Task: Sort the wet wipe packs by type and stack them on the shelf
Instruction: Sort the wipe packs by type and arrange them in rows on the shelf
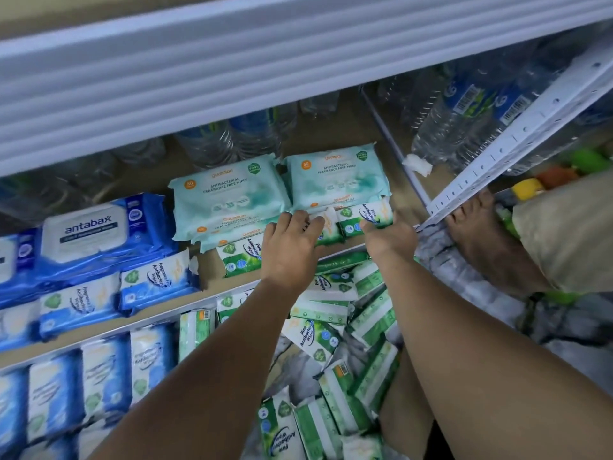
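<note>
Both my hands reach onto the shelf (pixel 335 134). My left hand (pixel 292 247) lies with its fingers over a green pine wipe pack (pixel 328 227). My right hand (pixel 389 239) grips the neighbouring green pine pack (pixel 363 215) at its near edge. Both packs sit in front of two pale green Guardian pack stacks (pixel 229 197) (pixel 336 177). Another green pine pack (pixel 240 257) stands left of my left hand. Blue fragrance-free packs (pixel 156 277) and blue Antabax packs (pixel 99 234) fill the shelf's left part. A heap of loose green pine packs (pixel 335 353) lies below my arms.
Water bottles (pixel 464 121) stand at the back and right of the shelf. The upper shelf edge (pixel 265 61) hangs overhead. A perforated white upright (pixel 510 141) crosses at right, beside my bare foot (pixel 484 237). More blue packs (pixel 83 386) line the lower shelf at left.
</note>
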The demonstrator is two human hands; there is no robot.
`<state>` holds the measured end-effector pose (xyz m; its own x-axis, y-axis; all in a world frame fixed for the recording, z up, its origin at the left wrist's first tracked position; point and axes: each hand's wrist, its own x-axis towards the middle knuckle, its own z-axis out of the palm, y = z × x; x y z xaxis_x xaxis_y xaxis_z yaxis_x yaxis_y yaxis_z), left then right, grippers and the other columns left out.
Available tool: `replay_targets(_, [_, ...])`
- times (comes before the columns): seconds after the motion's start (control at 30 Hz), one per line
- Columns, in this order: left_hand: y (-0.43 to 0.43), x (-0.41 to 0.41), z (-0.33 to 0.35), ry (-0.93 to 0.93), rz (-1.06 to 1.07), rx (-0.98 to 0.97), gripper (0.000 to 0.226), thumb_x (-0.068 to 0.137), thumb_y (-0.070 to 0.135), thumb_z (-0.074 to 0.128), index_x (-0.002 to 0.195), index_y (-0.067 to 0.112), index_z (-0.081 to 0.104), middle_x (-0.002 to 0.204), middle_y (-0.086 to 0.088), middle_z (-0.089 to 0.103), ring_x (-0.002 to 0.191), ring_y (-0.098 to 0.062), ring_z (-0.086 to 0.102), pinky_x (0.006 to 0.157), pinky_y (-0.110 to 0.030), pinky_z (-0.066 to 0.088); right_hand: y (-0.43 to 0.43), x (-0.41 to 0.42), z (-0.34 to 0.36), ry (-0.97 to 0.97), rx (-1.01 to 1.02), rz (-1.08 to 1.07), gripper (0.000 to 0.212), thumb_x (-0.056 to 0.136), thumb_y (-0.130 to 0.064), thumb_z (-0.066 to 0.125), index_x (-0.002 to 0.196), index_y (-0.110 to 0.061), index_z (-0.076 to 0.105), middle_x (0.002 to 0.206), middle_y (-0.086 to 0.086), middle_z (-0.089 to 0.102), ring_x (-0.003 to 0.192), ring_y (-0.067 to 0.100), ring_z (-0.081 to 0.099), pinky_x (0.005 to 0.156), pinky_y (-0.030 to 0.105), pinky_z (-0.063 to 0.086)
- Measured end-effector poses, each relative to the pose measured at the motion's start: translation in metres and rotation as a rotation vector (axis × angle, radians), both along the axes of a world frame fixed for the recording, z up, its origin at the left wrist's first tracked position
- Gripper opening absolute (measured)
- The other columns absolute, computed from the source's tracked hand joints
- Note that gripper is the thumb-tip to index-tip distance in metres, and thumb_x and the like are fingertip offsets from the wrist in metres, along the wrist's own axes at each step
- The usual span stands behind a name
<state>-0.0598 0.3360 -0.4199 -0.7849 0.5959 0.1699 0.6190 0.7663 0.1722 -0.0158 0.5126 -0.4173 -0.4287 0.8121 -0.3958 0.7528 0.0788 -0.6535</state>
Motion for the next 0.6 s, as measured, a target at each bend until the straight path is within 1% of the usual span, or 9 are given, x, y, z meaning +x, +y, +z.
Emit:
replay_targets(0.1, [0.000, -0.001, -0.002, 0.001, 0.014, 0.020, 0.048, 0.077, 0.030, 0.081, 0.122, 0.020, 0.064, 0.117, -0.007, 0.061, 0.105, -0.032, 0.054, 0.084, -0.043, 0.044, 0.003, -0.003, -0.001, -0.031, 0.016, 0.027, 0.057, 0.079, -0.044, 0.082, 0.125, -0.016, 0.060, 0.121, 0.015, 0.064, 0.106, 0.034, 0.064, 0.082, 0.036, 0.053])
replay_targets(0.17, [0.000, -0.001, -0.002, -0.013, 0.014, 0.029, 0.048, 0.077, 0.029, 0.082, 0.121, 0.020, 0.065, 0.118, -0.007, 0.061, 0.106, -0.033, 0.054, 0.084, -0.043, 0.045, 0.003, -0.003, 0.000, -0.038, 0.012, 0.034, 0.062, 0.081, -0.044, 0.080, 0.131, -0.016, 0.057, 0.126, 0.017, 0.061, 0.110, 0.035, 0.063, 0.084, 0.037, 0.052])
replay_targets(0.23, [-0.005, 0.001, -0.001, -0.016, 0.003, 0.056, 0.050, 0.075, 0.027, 0.083, 0.122, 0.021, 0.066, 0.122, -0.008, 0.061, 0.109, -0.034, 0.055, 0.086, -0.045, 0.046, 0.001, -0.002, 0.001, -0.037, 0.007, 0.044, 0.071, 0.086, -0.042, 0.076, 0.145, -0.016, 0.046, 0.136, 0.020, 0.055, 0.119, 0.037, 0.059, 0.089, 0.038, 0.051])
replay_targets(0.3, [-0.017, 0.006, -0.001, -0.011, 0.000, 0.088, 0.054, 0.076, 0.025, 0.082, 0.127, 0.020, 0.065, 0.130, -0.009, 0.058, 0.116, -0.035, 0.052, 0.090, -0.047, 0.046, -0.004, 0.001, 0.007, -0.031, 0.007, 0.046, 0.084, 0.091, -0.041, 0.072, 0.158, -0.018, 0.027, 0.149, 0.021, 0.043, 0.130, 0.038, 0.052, 0.099, 0.040, 0.048])
replay_targets(0.37, [-0.038, 0.016, 0.000, 0.004, 0.056, 0.116, 0.053, 0.081, 0.026, 0.078, 0.131, 0.021, 0.062, 0.135, -0.009, 0.055, 0.121, -0.035, 0.049, 0.093, -0.048, 0.044, -0.012, 0.007, 0.015, -0.003, -0.012, 0.022, 0.090, 0.092, -0.041, 0.070, 0.161, -0.021, 0.016, 0.156, 0.020, 0.033, 0.135, 0.038, 0.047, 0.104, 0.041, 0.045])
replay_targets(0.43, [-0.060, 0.025, -0.001, 0.014, 0.128, 0.144, 0.049, 0.085, 0.034, 0.075, 0.131, 0.021, 0.062, 0.134, -0.009, 0.055, 0.117, -0.034, 0.049, 0.091, -0.047, 0.043, -0.022, 0.012, 0.019, 0.025, -0.021, 0.025, 0.088, 0.092, -0.041, 0.070, 0.160, -0.026, 0.017, 0.157, 0.018, 0.027, 0.131, 0.038, 0.051, 0.103, 0.039, 0.045])
replay_targets(0.47, [-0.068, 0.027, -0.001, 0.024, 0.142, 0.138, 0.048, 0.086, 0.036, 0.075, 0.129, 0.021, 0.063, 0.131, -0.009, 0.056, 0.114, -0.034, 0.050, 0.089, -0.047, 0.043, -0.027, 0.014, 0.020, 0.029, -0.023, 0.040, 0.086, 0.091, -0.041, 0.070, 0.160, -0.029, 0.020, 0.156, 0.016, 0.025, 0.126, 0.037, 0.054, 0.098, 0.035, 0.046])
replay_targets(0.53, [-0.075, 0.028, -0.003, 0.042, 0.130, 0.103, 0.046, 0.085, 0.037, 0.075, 0.127, 0.022, 0.065, 0.127, -0.007, 0.058, 0.111, -0.034, 0.051, 0.086, -0.046, 0.043, -0.035, 0.016, 0.022, 0.028, -0.025, 0.072, 0.084, 0.091, -0.041, 0.071, 0.158, -0.030, 0.023, 0.154, 0.016, 0.022, 0.114, 0.035, 0.058, 0.087, 0.028, 0.044])
replay_targets(0.6, [-0.069, 0.025, -0.004, 0.041, 0.097, 0.105, 0.044, 0.085, 0.038, 0.074, 0.126, 0.023, 0.065, 0.127, -0.006, 0.059, 0.112, -0.033, 0.052, 0.086, -0.045, 0.044, -0.038, 0.017, 0.023, 0.041, -0.033, 0.073, 0.083, 0.091, -0.039, 0.072, 0.158, -0.030, 0.024, 0.153, 0.016, 0.021, 0.101, 0.032, 0.059, 0.082, 0.026, 0.041])
